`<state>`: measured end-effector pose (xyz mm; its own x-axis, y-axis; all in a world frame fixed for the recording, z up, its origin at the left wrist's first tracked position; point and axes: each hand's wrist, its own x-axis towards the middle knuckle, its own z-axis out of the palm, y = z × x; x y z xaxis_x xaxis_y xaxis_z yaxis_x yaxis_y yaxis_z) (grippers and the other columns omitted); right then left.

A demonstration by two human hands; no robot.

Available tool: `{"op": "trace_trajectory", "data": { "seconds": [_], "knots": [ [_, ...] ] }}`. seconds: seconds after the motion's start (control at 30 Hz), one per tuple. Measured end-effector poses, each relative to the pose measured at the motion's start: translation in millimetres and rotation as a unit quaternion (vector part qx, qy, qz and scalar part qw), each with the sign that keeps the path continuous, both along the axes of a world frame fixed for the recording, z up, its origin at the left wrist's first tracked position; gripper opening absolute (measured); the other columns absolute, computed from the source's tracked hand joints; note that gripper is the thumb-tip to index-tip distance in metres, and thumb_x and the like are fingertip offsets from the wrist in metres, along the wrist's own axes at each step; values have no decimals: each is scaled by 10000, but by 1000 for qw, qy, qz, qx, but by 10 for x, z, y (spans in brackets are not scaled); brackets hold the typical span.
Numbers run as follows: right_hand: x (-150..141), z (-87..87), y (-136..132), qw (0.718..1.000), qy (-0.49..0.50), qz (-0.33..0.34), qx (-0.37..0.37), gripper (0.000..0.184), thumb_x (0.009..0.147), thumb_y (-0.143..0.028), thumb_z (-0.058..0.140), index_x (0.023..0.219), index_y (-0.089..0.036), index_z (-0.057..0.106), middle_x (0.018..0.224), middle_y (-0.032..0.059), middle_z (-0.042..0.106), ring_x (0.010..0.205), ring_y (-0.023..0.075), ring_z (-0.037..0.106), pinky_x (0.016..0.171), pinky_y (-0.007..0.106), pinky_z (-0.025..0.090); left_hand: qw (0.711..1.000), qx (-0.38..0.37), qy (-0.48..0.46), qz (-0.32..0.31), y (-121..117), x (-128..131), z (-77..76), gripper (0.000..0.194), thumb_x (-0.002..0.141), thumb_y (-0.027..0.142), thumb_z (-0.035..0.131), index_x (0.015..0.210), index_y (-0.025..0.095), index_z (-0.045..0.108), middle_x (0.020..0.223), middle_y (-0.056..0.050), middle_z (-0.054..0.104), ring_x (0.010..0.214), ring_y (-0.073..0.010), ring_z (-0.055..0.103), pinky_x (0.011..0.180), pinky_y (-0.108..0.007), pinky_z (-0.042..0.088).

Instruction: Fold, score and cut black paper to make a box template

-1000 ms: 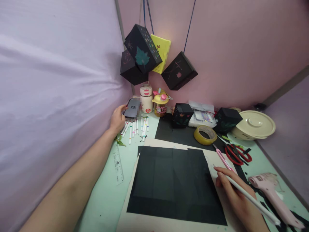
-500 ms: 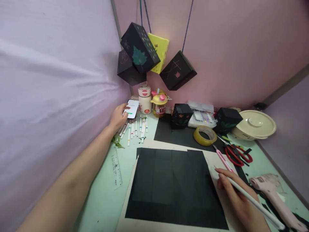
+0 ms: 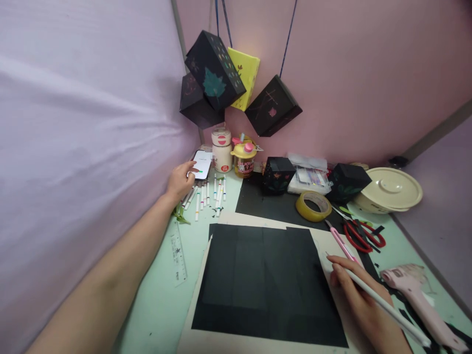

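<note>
My left hand (image 3: pixel 180 180) reaches to the far left corner of the table and touches a phone (image 3: pixel 201 164) with a lit screen, its thumb on the screen's lower edge. Several white marker pens (image 3: pixel 208 192) lie just beside that hand. My right hand (image 3: pixel 359 300) rests at the lower right, its fingers closed round a long white pen (image 3: pixel 383 305) whose tip points at the cream sheet by the right edge of a large black paper (image 3: pixel 265 280).
Black and yellow paper boxes (image 3: pixel 217 71) hang on strings from the pink wall. Two jars (image 3: pixel 236 156), small black boxes (image 3: pixel 277 175), a tape roll (image 3: pixel 313 205), red scissors (image 3: pixel 363 235), a pink cutter (image 3: pixel 341 244), a pink glue gun (image 3: pixel 416 300), a cream lidded bowl (image 3: pixel 391 189) and a clear ruler (image 3: pixel 178 253) lie about.
The phone's screen, dark a second ago, is now lit, and my left thumb has settled on it. My right hand with the pen has stayed put.
</note>
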<state>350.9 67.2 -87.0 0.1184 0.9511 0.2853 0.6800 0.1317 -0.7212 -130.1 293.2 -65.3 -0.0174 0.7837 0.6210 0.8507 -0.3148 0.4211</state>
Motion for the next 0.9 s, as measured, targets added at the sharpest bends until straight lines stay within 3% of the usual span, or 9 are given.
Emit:
{"op": "trace_trajectory", "data": {
  "seconds": [0.37, 0.5, 0.6, 0.7, 0.83, 0.9],
  "knots": [
    [4, -18, -11, 1000, 19, 13, 0, 287, 896, -452, 556, 988, -224, 704, 678, 1, 654, 585, 145, 628, 557, 217, 502, 998, 24, -36, 41, -125, 100, 204, 443, 782, 139, 406, 1191, 133, 577, 1044, -70, 727, 1043, -218, 640, 976, -372, 460],
    [-16, -5, -16, 999, 27, 18, 4, 299, 904, -450, 546, 1016, -219, 700, 679, 2, 652, 582, 143, 621, 560, 220, 498, 998, 17, -28, 45, -246, 296, 328, 394, 795, 102, 378, 1131, 111, 585, 1021, -102, 717, 1044, -236, 609, 948, -392, 462],
    [-24, -13, -16, 999, 30, 20, 7, 303, 910, -453, 540, 1014, -216, 696, 674, 4, 645, 589, 147, 615, 560, 228, 491, 999, -28, 9, -29, -529, 697, 420, 340, 800, 104, 419, 1078, 137, 613, 996, -75, 722, 943, -200, 642, 873, -334, 499],
    [-21, -34, -8, 999, 40, 23, 2, 308, 915, -459, 535, 1026, -215, 689, 680, 7, 642, 612, 155, 619, 576, 237, 490, 982, -86, 79, -147, -1044, 1282, 510, 270, 799, 144, 506, 1020, 199, 651, 962, -19, 729, 893, -178, 665, 842, -298, 515],
    [-8, -49, 0, 999, 49, 17, -3, 313, 916, -464, 535, 1021, -212, 686, 679, 10, 638, 616, 161, 614, 584, 251, 486, 881, -190, 289, -323, -1677, 1941, 614, 186, 889, 274, 500, 947, 181, 650, 890, -61, 703, 847, -224, 668, 766, -342, 533],
    [-6, -41, -4, 998, 53, 16, -1, 312, 917, -466, 534, 1014, -211, 686, 676, 11, 635, 617, 163, 610, 587, 257, 484, 866, -216, 312, -324, -1729, 2061, 639, 198, 899, 305, 494, 921, 183, 648, 891, -59, 698, 837, -222, 667, 743, -329, 533]
  ]
}}
